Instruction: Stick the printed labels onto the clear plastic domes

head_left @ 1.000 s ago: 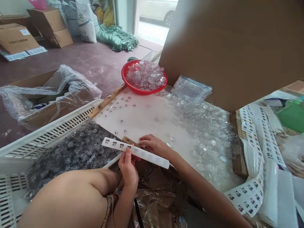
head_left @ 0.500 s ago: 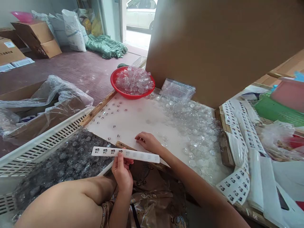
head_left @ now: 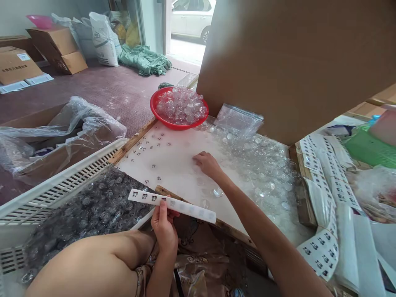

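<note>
Sticker strip [head_left: 181, 208], long and white with small black panda faces, is in the left hand [head_left: 165, 231], above the near edge of the table [head_left: 182, 154]. The left fingers pinch it, with the thumb on top. By the table's near left corner is a white basket [head_left: 71, 169] full of dark, shiny round bits [head_left: 99, 202]. Past the right edge lie sticker sheets [head_left: 321, 252]. The right hand [head_left: 208, 164] is over the middle of the table, its fingers bent; I cannot tell if they hold something. Clear round bits [head_left: 262, 177] cover the right part, and little black pictures [head_left: 154, 166] lie near the left edge. At the far edge sit a red bowl [head_left: 177, 126], heaped with clear bits, and a see-through box [head_left: 238, 119]. Big brown cardboard [head_left: 278, 70] stands along there too and hides what is behind it.
</note>
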A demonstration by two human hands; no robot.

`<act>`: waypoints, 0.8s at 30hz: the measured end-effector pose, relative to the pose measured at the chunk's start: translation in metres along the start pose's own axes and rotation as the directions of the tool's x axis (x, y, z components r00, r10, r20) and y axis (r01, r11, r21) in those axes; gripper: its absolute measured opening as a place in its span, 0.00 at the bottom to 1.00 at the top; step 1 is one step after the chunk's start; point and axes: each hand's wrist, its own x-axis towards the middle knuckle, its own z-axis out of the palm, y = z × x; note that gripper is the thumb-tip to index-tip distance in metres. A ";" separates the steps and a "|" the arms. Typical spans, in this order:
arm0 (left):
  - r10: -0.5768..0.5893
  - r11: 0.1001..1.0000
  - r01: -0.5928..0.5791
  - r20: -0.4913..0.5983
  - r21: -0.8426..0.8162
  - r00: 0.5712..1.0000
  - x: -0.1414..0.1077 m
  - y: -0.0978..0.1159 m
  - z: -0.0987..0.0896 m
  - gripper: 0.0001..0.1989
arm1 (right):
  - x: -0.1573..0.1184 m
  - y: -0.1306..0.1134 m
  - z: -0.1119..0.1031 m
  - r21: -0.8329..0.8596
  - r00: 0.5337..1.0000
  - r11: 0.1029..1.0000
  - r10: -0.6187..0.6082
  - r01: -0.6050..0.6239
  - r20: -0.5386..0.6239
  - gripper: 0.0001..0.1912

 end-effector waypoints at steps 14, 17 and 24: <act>-0.014 1.000 0.014 0.013 0.009 1.000 0.000 -0.001 -0.001 0.22 | 0.020 -0.023 0.017 0.504 0.996 0.861 0.089 -0.067 -0.020 0.09; -0.019 1.000 0.020 0.024 -0.012 1.000 -0.001 -0.002 -0.001 0.22 | 0.015 -0.016 0.013 0.477 0.991 0.872 0.131 -0.108 -0.015 0.10; -0.028 0.999 0.029 0.056 -0.020 0.998 -0.002 0.000 0.000 0.23 | 0.006 -0.003 0.006 0.406 0.982 0.898 0.187 -0.167 -0.009 0.10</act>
